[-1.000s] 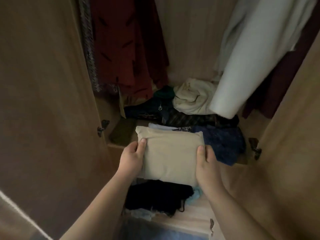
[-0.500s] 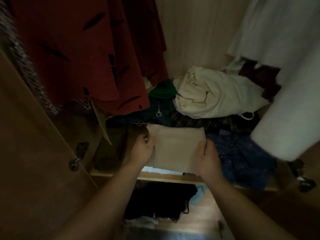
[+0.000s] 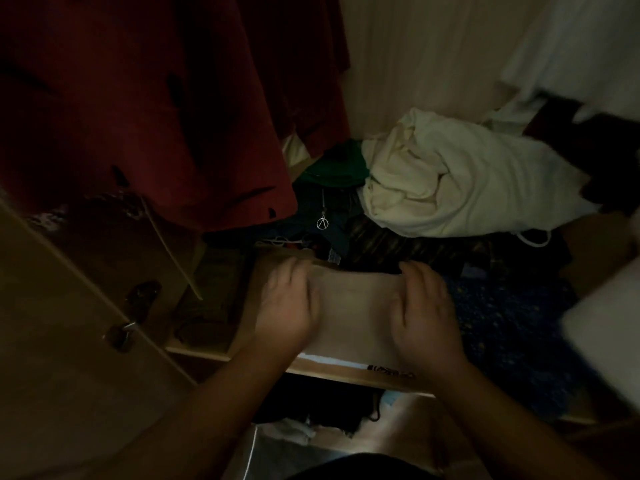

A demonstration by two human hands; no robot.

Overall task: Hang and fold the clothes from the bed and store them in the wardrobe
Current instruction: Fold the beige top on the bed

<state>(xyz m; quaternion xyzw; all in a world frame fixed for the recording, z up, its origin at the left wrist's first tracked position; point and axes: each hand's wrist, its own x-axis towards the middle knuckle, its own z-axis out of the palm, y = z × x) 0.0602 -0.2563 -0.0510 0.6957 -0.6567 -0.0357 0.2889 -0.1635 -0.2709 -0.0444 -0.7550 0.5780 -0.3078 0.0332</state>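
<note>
A folded beige garment (image 3: 353, 306) lies flat on the wardrobe shelf (image 3: 346, 374), on top of a white folded piece at the shelf's front edge. My left hand (image 3: 287, 303) grips its left side and is blurred. My right hand (image 3: 422, 306) grips its right side, with the fingers reaching the far edge. Both palms face down, and the thumbs are hidden.
Red clothes (image 3: 156, 116) hang at the upper left, and a white garment (image 3: 606, 323) hangs at the right. On the shelf lie a cream bundle (image 3: 450, 181), a blue patterned cloth (image 3: 512, 323) and dark clothes. The open door (image 3: 52, 341) stands at the left. Black clothes (image 3: 311, 400) fill the shelf below.
Both hands carried the beige garment forward into the wardrobe and lowered it onto the shelf stack. My view moved closer to the shelf.
</note>
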